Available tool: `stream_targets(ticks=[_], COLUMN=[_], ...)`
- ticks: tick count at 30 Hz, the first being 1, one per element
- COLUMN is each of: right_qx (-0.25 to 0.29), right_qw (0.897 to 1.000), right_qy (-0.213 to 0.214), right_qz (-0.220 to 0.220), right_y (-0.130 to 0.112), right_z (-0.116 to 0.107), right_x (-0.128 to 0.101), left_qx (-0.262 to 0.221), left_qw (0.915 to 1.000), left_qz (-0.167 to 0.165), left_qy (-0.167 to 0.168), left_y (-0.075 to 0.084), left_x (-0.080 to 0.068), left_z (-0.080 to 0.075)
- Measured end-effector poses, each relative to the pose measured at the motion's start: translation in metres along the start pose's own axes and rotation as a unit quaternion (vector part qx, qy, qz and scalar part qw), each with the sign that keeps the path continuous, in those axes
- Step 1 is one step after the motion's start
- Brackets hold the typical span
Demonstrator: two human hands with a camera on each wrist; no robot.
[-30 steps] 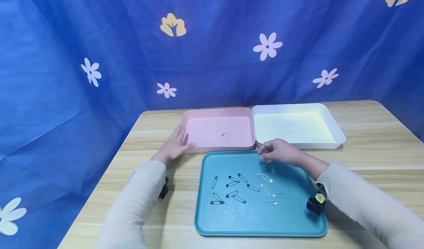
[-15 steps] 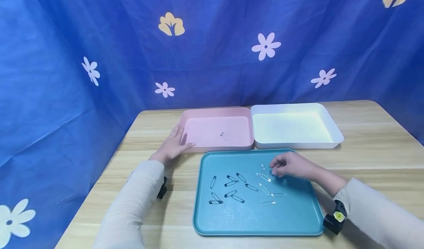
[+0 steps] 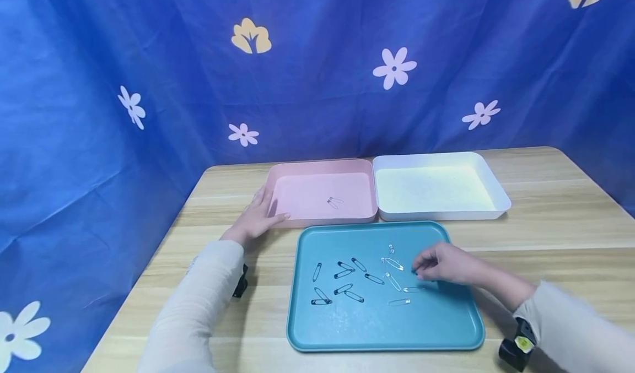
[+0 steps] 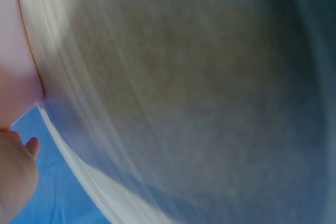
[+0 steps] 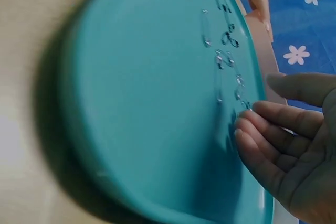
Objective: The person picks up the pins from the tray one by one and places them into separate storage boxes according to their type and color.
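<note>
Pins (image 3: 367,282) scattered on teal tray (image 3: 446,329). Right hand (image 3: 441,264) over tray, fingers loosely curled beside clear pin (image 3: 394,263), gripping nothing. Left hand (image 3: 255,219) flat, relaxed against pink tray (image 3: 283,183).

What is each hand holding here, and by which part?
Nothing is held. The right hand hovers over silver safety pins on the teal tray; the left hand rests against the pink tray.

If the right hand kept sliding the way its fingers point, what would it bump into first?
Probably the silver safety pin just past the fingertips of the right hand on the teal tray; depth is hard to judge.
</note>
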State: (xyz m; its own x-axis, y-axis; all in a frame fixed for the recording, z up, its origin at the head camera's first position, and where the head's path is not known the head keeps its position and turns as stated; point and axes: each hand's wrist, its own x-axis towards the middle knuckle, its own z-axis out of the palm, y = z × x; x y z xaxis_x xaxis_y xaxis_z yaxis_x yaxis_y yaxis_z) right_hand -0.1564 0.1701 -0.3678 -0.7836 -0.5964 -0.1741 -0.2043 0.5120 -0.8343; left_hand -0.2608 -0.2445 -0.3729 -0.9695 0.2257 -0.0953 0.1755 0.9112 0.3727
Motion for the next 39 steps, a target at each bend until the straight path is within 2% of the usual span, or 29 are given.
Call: stream_targets(ticks=[9,15,21,32,39], right_qx=[-0.044,-0.095,-0.120,-0.133,-0.105], right_qw=[0.999,0.995,0.992,0.990,0.994], right_qy=[0.009,0.023,0.031,0.034,0.027], right_qz=[-0.025,-0.022,-0.023,-0.030,-0.031], right_y=[0.001,0.000,0.000,-0.002,0.001], right_z=[0.013,0.020,0.024,0.026,0.026], right_x=[-0.004,-0.005,-0.005,-0.004,-0.005], left_qx=[-0.002,-0.002,-0.007,-0.002,0.001], left_qw=[1.0000,1.0000,0.9999,0.9999,1.0000], left_qz=[-0.005,-0.007,-0.012,-0.009,-0.004], left_qy=[0.001,-0.002,-0.003,-0.006,0.000], left_y=[-0.002,-0.001,-0.001,-0.001,-0.001], left_x=[-0.001,-0.003,-0.002,-0.002,-0.001], left_z=[0.002,0.003,0.002,0.000,0.001])
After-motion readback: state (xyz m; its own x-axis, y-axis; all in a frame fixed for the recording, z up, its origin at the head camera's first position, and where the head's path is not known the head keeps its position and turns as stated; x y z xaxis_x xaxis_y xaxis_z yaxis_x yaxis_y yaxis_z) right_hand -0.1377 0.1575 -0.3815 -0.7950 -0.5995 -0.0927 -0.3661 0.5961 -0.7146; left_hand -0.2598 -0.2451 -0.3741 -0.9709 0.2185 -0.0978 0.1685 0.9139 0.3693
